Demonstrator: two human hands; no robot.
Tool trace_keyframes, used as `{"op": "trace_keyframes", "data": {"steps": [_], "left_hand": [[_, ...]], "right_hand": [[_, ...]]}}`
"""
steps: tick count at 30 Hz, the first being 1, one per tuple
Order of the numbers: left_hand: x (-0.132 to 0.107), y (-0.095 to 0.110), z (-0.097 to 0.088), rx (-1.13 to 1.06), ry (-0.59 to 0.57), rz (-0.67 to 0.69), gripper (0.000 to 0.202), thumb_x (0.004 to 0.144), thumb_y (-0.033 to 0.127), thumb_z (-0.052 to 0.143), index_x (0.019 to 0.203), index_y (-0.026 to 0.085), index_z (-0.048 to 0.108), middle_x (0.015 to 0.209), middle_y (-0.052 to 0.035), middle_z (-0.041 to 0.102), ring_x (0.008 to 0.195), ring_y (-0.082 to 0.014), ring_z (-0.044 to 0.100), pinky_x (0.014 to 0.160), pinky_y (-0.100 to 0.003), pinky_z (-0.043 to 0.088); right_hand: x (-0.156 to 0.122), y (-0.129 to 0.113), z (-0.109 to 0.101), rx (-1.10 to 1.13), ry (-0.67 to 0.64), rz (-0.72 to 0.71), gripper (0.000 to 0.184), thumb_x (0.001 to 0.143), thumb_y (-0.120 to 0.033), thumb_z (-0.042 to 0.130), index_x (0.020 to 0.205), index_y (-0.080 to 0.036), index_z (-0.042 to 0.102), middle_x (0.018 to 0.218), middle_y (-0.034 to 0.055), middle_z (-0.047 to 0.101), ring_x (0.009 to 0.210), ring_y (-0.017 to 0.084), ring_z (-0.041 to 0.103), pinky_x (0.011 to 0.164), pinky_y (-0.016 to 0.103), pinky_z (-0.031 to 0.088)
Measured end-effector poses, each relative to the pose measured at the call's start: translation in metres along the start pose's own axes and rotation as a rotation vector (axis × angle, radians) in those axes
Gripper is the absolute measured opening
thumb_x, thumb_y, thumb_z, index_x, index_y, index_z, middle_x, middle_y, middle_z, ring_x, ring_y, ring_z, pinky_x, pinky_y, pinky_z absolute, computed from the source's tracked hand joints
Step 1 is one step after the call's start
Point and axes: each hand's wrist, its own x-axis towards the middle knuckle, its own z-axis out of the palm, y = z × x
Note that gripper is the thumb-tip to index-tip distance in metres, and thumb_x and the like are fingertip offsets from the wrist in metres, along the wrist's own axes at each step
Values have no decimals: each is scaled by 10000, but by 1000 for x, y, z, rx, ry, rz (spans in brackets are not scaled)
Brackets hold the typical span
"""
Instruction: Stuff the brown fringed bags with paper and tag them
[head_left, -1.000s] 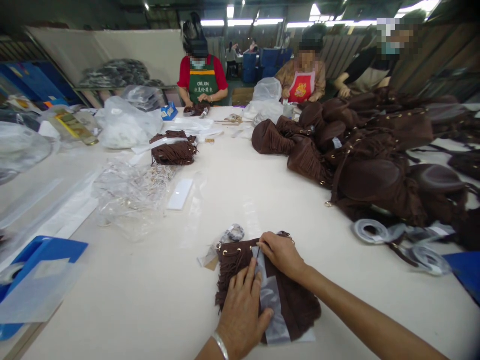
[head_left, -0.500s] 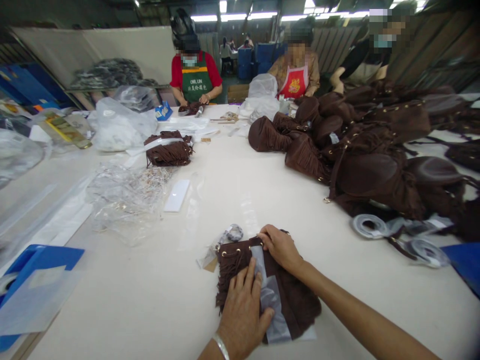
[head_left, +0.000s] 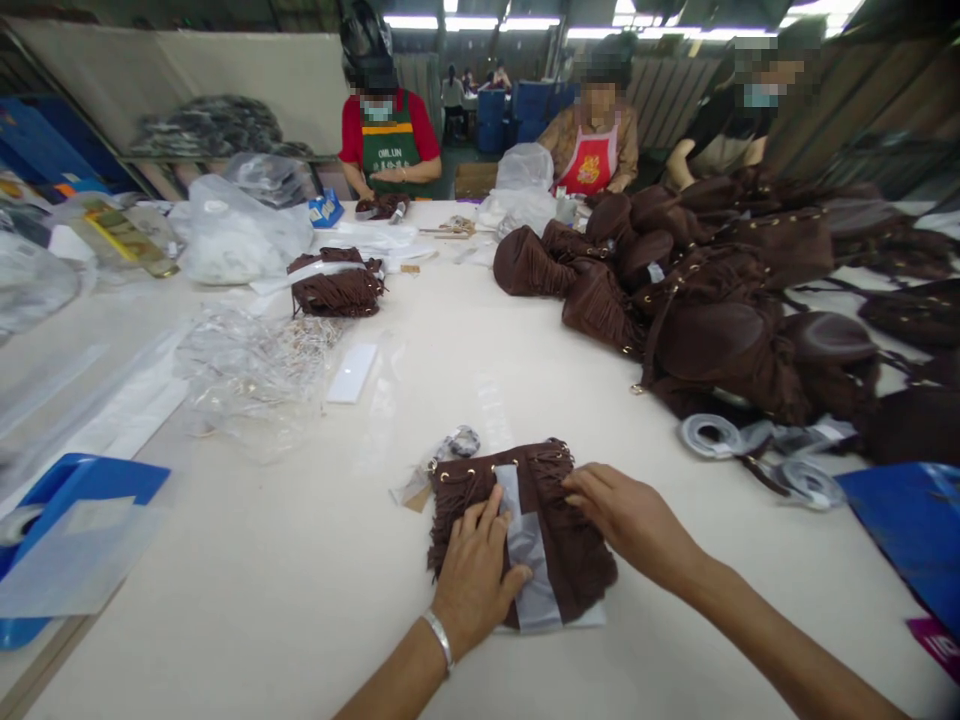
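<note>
A dark brown fringed bag lies flat on the table in front of me, gold eyelets along its top edge. Down its middle runs a band of greyish translucent plastic. My left hand rests on the bag's left half, fingers stretched out, fingertips at the band. At the upper right edge, my right hand has its fingers pinched together on the fringe. A plastic-wrapped piece and a small tan tag stick out beyond the bag's upper left corner.
Many brown bags are heaped at the right, with plastic-wrapped coils beside them. Another fringed bag lies ahead, near crumpled clear plastic and a white card. A blue tape dispenser stands left. Co-workers sit and stand across the table.
My right hand has moved from the bag's top edge to its right side, uncovering fringe at the upper right corner. My left hand stays flat on the bag. The view has shifted slightly.
</note>
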Motion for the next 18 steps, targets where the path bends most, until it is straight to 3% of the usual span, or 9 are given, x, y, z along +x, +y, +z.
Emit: {"op": "trace_keyframes", "data": {"steps": [5, 8, 11, 18], "left_hand": [[-2, -2, 4, -8, 42, 14, 518, 806, 351, 649, 1274, 216, 473, 1586, -83, 204, 1321, -309, 352, 1047, -532, 369], [-4, -2, 7, -30, 82, 14, 525, 805, 361, 651, 1277, 218, 469, 1583, -94, 202, 1343, -314, 330, 1066, -544, 347], [-5, -3, 9, -56, 121, 4, 551, 799, 369, 658, 1293, 221, 462, 1552, -105, 265, 1350, -316, 324, 1092, -555, 312], [-6, -6, 11, -129, 155, 35, 586, 793, 375, 677, 1311, 226, 448, 1385, -94, 482, 1312, -290, 374, 1087, -526, 334]], "right_hand": [[22, -41, 33, -63, -90, -79, 175, 872, -179, 589, 1046, -199, 586, 997, 61, 600, 967, 210, 549, 816, 312, 423], [27, -40, 47, -95, -112, -15, 121, 827, -181, 646, 936, -186, 593, 962, 57, 593, 943, 215, 542, 784, 310, 403], [27, -33, 47, -51, -120, 3, 54, 836, -194, 636, 837, -198, 582, 913, 31, 588, 901, 195, 538, 749, 293, 378], [18, -30, 42, 112, -60, -33, 26, 883, -176, 549, 878, -201, 553, 882, 9, 605, 870, 168, 538, 763, 271, 372]]}}
